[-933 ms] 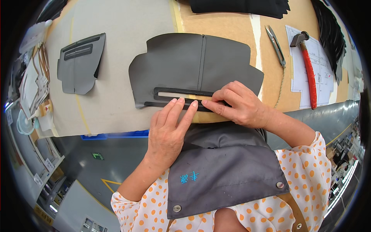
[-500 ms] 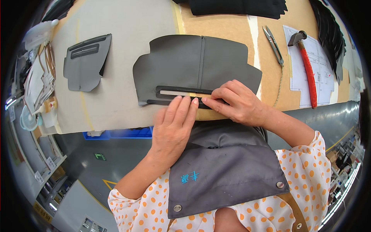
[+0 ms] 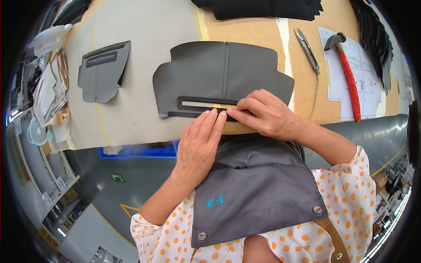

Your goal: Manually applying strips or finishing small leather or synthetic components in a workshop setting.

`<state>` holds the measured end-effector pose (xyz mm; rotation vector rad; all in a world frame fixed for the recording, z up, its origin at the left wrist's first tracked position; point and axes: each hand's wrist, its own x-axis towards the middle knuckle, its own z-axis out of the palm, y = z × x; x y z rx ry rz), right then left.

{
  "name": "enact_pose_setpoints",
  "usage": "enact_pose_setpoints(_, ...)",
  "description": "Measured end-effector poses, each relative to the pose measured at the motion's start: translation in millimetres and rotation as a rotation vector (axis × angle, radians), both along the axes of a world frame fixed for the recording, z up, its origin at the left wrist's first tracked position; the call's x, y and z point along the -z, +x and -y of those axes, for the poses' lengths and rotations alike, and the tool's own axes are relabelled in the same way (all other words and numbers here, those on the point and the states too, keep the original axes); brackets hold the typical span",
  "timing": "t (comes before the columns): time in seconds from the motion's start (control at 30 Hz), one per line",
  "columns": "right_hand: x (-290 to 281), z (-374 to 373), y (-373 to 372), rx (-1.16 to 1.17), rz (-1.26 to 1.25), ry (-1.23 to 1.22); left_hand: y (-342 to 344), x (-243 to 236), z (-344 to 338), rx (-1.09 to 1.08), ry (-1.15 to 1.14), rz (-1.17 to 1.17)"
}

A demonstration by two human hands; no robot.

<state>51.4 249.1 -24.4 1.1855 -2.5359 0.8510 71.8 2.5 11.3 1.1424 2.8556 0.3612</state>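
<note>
Hammer (image 3: 349,83) and snips (image 3: 311,57) lie right of grey panel (image 3: 193,72); right hand (image 3: 268,115) pinches it, left hand (image 3: 198,147) rests straight-fingered.

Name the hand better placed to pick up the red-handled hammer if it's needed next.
Probably the right hand: the hammer lies off to its right, nearer to it than to the left hand. Both hands are busy at the grey panel's near edge.
</note>
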Motion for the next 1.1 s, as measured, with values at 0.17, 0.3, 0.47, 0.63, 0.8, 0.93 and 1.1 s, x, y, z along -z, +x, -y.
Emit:
enact_pose_setpoints(0.17, 2.5, -2.7, 2.0, 0.04, 0.077, -0.022, 3.0, 2.7, -0.9, -0.005, -0.003, -0.021)
enact_pose_setpoints(0.3, 0.9, -5.8, 3.6, 0.037, 0.135, -0.025, 4.2, 5.5, -0.3, -0.011, -0.001, -0.024)
enact_pose_setpoints(0.47, -0.9, -6.7, 3.7, 0.013, 0.086, -0.011, 5.0, 3.6, -2.9, -0.076, 0.07, 0.075)
enact_pose_setpoints(0.63, -2.2, -6.9, 5.1, 0.006, 0.085, 0.006, 5.4, 4.1, -2.5, -0.069, 0.048, 0.061)
enact_pose_setpoints(0.8, -2.7, -8.1, 6.9, 0.014, 0.08, 0.02, 5.6, 5.3, -4.1, -0.055, 0.022, 0.017)
enact_pose_setpoints(0.93, -2.8, -11.3, 7.7, 0.008, 0.06, 0.029, 7.8, 4.9, -8.2, -0.021, -0.001, -0.004)
enact_pose_setpoints(1.1, -3.1, -11.8, 8.9, 0.007, 0.042, 0.046, 8.2, 6.4, -10.7, -0.04, 0.036, 0.021)
